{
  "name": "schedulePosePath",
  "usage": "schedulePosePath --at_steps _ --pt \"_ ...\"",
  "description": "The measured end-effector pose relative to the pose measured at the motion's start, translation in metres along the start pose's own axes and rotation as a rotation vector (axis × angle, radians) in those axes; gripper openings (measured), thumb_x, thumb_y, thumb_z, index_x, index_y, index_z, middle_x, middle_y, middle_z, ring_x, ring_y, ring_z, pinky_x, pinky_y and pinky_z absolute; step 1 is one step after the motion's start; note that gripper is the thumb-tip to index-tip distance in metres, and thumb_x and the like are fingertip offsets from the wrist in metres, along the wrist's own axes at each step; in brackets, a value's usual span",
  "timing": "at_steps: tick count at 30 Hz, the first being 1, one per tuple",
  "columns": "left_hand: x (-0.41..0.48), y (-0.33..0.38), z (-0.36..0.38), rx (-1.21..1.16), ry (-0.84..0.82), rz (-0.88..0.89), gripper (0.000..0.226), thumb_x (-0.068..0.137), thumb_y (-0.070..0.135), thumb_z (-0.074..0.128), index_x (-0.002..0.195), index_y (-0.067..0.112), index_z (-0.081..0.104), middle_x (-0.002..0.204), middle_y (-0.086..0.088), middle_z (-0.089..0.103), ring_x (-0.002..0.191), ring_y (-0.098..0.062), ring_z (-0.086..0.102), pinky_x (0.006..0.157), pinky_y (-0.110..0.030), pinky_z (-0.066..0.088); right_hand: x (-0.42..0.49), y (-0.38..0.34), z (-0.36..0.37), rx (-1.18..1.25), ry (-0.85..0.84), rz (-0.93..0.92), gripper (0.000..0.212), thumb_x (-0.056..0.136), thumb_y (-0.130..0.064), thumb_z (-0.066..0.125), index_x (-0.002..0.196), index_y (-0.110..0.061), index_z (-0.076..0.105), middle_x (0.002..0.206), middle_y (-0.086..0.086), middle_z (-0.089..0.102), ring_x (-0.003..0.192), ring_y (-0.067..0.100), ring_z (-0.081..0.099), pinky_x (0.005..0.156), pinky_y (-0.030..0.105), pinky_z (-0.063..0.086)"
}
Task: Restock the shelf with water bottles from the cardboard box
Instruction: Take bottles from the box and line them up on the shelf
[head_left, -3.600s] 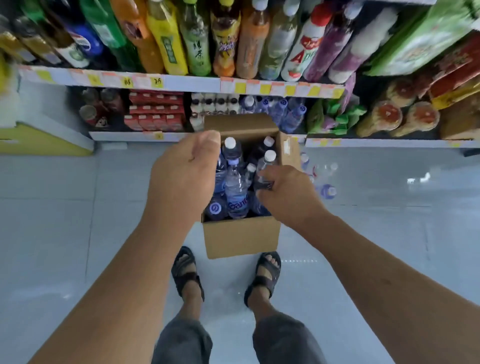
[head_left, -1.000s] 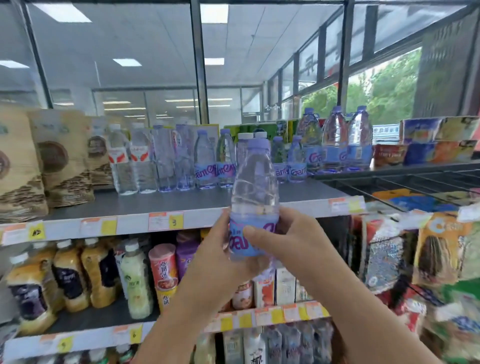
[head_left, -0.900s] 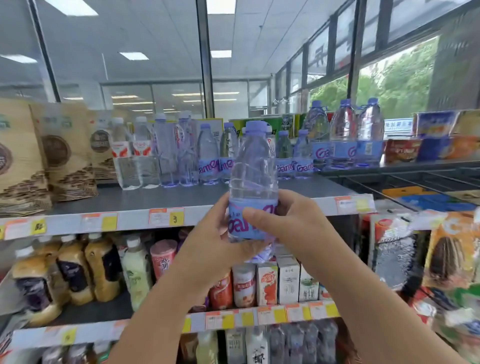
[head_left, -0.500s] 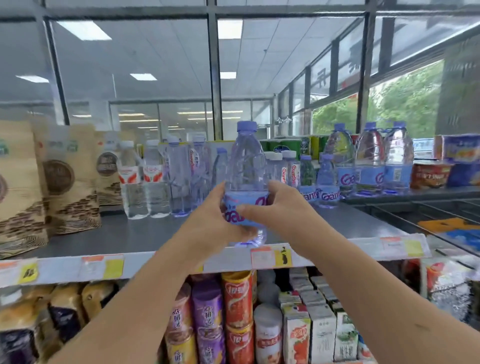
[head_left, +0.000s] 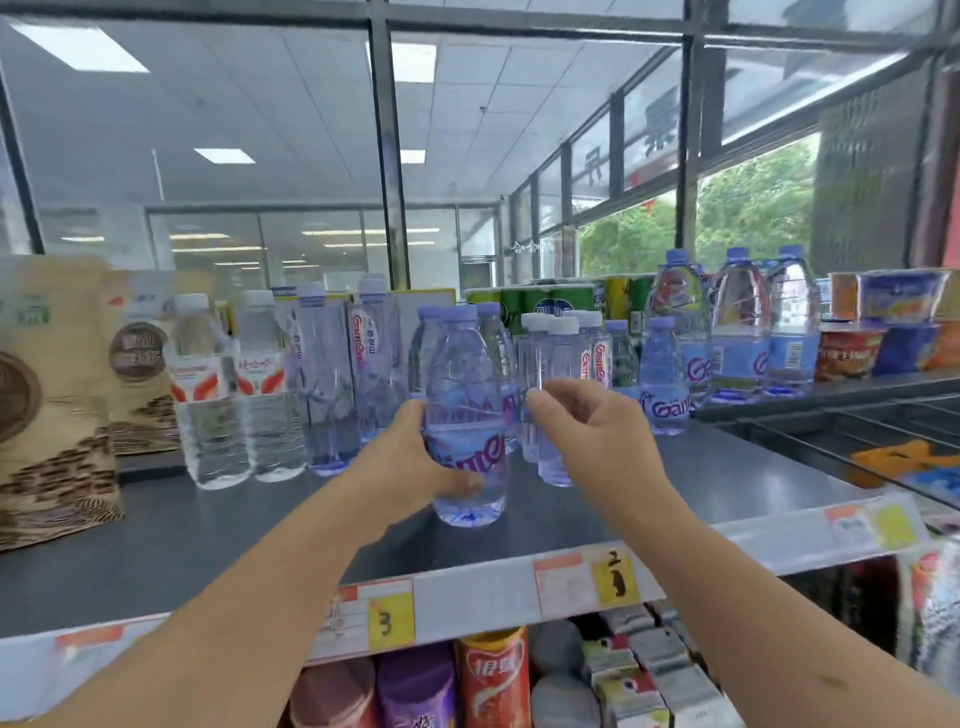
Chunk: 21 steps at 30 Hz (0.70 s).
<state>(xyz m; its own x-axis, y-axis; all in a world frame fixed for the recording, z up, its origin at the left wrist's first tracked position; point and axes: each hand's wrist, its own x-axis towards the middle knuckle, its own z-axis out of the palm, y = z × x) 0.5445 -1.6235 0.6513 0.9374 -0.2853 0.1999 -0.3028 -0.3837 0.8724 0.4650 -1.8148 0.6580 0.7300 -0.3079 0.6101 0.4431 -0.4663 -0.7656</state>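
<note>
- left hand (head_left: 415, 467) wraps the water bottle (head_left: 465, 415) low by its label, probably steadying it upright
- right hand (head_left: 587, 431) hangs just right of it, fingers loose, holding nothing
- bottle's on the shelf (head_left: 208, 530), near side of the matching bottles (head_left: 374, 358)

Upright water bottle (head_left: 458, 374) on shelf (head_left: 208, 535), left hand (head_left: 408, 467) around it, right hand (head_left: 592, 436) beside.

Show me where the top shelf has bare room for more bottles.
Bare grey shelf runs along the front, from the brown bags to the water bottle that the left hand grips. More lies right of that bottle, in front of the small purple-capped bottle, out to the shelf's end. The back row is packed.
</note>
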Motion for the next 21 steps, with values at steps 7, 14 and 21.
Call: schedulePosePath --at_steps 7,14,21 --pt "0.046 0.009 0.028 0.123 0.02 0.016 0.076 0.069 0.019 0.091 0.13 0.024 0.045 0.113 -0.001 0.069 0.101 -0.022 0.068 0.091 -0.046 0.058 -0.006 0.025 -0.007 0.004 0.162 -0.101 0.018 0.092 -0.033 0.06 0.078 -0.03 0.07 0.066 -0.011 0.068 0.061 0.005 0.062 0.058 0.027 0.051" --pt "0.076 0.006 0.042 0.108 0.039 -0.011 0.067 0.072 0.019 0.088 0.123 0.025 0.046 0.11 -0.003 0.069 0.098 -0.025 0.069 0.08 -0.049 0.061 -0.005 0.03 -0.008 -0.034 0.143 -0.135 0.018 0.092 -0.03 0.061 0.077 -0.025 0.069 0.058 -0.015 0.061 0.054 0.004 0.053 0.052 0.02 0.042" --pt "0.077 0.002 0.042 0.08 0.033 0.003 0.067 0.071 0.017 0.089 0.123 0.025 0.047 0.107 0.0 0.07 0.096 -0.021 0.07 0.08 -0.042 0.061 -0.003 0.032 -0.006 -0.081 0.128 -0.127 0.017 0.092 -0.03 0.061 0.078 -0.025 0.07 0.057 -0.015 0.061 0.055 0.003 0.055 0.054 0.018 0.041"
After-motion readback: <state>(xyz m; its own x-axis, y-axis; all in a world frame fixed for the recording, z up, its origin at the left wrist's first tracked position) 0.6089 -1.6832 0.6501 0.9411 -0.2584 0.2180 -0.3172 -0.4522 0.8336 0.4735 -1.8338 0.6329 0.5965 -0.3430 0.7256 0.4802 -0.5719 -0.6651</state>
